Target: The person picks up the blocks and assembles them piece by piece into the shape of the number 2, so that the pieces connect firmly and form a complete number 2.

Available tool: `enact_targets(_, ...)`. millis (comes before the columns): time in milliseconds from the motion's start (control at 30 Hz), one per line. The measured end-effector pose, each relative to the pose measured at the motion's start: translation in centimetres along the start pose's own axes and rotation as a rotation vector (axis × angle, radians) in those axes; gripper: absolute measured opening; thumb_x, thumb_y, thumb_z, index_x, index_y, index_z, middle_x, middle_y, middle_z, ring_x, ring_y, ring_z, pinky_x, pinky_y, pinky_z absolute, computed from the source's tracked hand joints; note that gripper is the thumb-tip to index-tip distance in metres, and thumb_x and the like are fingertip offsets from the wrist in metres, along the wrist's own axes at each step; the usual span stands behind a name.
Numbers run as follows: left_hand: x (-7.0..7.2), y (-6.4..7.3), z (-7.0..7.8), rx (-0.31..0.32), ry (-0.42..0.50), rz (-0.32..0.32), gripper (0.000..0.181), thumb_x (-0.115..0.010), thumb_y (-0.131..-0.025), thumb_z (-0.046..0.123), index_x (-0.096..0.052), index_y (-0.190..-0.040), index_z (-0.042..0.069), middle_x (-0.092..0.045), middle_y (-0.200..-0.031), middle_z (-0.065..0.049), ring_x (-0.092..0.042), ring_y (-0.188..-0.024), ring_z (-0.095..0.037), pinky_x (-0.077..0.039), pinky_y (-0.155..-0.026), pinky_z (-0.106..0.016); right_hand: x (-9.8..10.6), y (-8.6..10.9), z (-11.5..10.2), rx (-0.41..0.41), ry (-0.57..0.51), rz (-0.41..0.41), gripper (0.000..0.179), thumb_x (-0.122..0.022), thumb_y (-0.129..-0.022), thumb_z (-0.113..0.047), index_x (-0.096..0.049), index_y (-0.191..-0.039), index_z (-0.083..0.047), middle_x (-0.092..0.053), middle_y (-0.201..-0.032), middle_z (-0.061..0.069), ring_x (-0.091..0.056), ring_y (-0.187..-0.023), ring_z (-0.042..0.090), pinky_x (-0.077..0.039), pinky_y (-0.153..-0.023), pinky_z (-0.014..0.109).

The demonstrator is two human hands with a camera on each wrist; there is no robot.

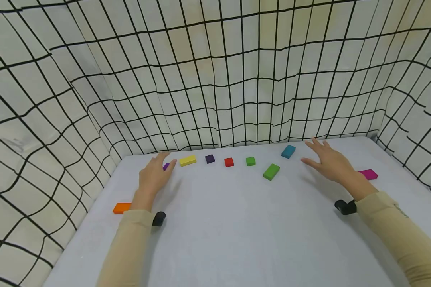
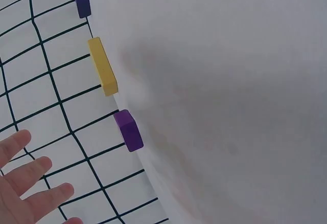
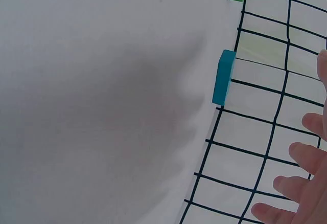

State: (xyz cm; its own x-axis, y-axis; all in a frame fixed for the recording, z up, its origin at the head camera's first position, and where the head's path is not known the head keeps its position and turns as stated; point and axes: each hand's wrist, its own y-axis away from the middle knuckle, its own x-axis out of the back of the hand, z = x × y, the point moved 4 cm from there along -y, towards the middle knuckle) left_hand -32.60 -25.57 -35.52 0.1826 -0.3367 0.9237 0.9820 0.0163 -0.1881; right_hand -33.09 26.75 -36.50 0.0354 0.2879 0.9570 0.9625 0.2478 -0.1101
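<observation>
My left hand (image 1: 153, 174) hovers over the far left of the white table, fingers spread, holding nothing. Just beyond it a purple block (image 2: 129, 130) is partly hidden in the head view, with a yellow block (image 1: 188, 160) to its right. An orange block (image 1: 121, 208) lies beside the left wrist, partly covered by it. My right hand (image 1: 330, 162) is raised over the far right, fingers apart and holding nothing. A blue block (image 1: 288, 151) sits to its left, and a magenta block (image 1: 368, 174) shows behind the right wrist.
Between the hands lie a dark purple block (image 1: 210, 159), a red block (image 1: 229, 162), a small green block (image 1: 250, 161) and a longer green block (image 1: 271, 172). A black grid net (image 1: 215, 85) over white sheeting borders the table's back and sides.
</observation>
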Motion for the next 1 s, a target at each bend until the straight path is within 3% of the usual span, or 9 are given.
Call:
enact_targets(300,0.7,0.8,-0.5,0.005,0.039,0.008,0.059,-0.047,-0.107,0.044,-0.042,-0.156,0.011,-0.045,-0.153,-0.024,-0.047,-0.133,-0.051,-0.038,-0.104,-0.067,0.3,1.0,1.0,-0.027,-0.029,-0.026,0.082,-0.043,-0.104,-0.062,-0.028,-0.160,-0.004,-0.018,-0.165,0.027,-0.017,-0.148,0.053,-0.026,-0.106,0.075)
enact_targets(567,1.3,1.7,-1.2,0.011,0.130,-0.052,0.056,-0.051,-0.106,0.042,-0.046,-0.154,0.013,-0.046,-0.152,-0.026,-0.046,-0.132,-0.052,-0.041,-0.102,-0.067,0.9,2.1,2.2,-0.017,-0.092,0.020,0.071,-0.043,-0.107,-0.056,-0.033,-0.160,-0.009,-0.026,-0.162,0.026,-0.028,-0.142,0.057,-0.025,-0.108,0.074)
enact_targets(700,1.6,2.0,-1.5,-0.024,0.180,-0.112,0.053,-0.053,-0.106,0.039,-0.048,-0.152,0.013,-0.044,-0.153,-0.025,-0.043,-0.135,-0.050,-0.039,-0.103,-0.068,1.2,2.7,2.8,-0.002,-0.135,0.050,0.065,-0.047,-0.107,-0.050,-0.040,-0.156,-0.008,-0.034,-0.159,0.026,-0.034,-0.138,0.057,-0.028,-0.106,0.074)
enact_targets(1000,1.9,2.5,-2.3,-0.125,0.285,-0.206,0.044,-0.058,-0.106,0.030,-0.057,-0.143,0.008,-0.056,-0.144,-0.022,-0.046,-0.135,-0.046,-0.038,-0.105,-0.068,1.8,3.8,4.1,0.009,-0.185,0.087,0.058,-0.050,-0.108,-0.044,-0.050,-0.150,-0.005,-0.043,-0.153,0.027,-0.045,-0.129,0.057,-0.036,-0.101,0.072)
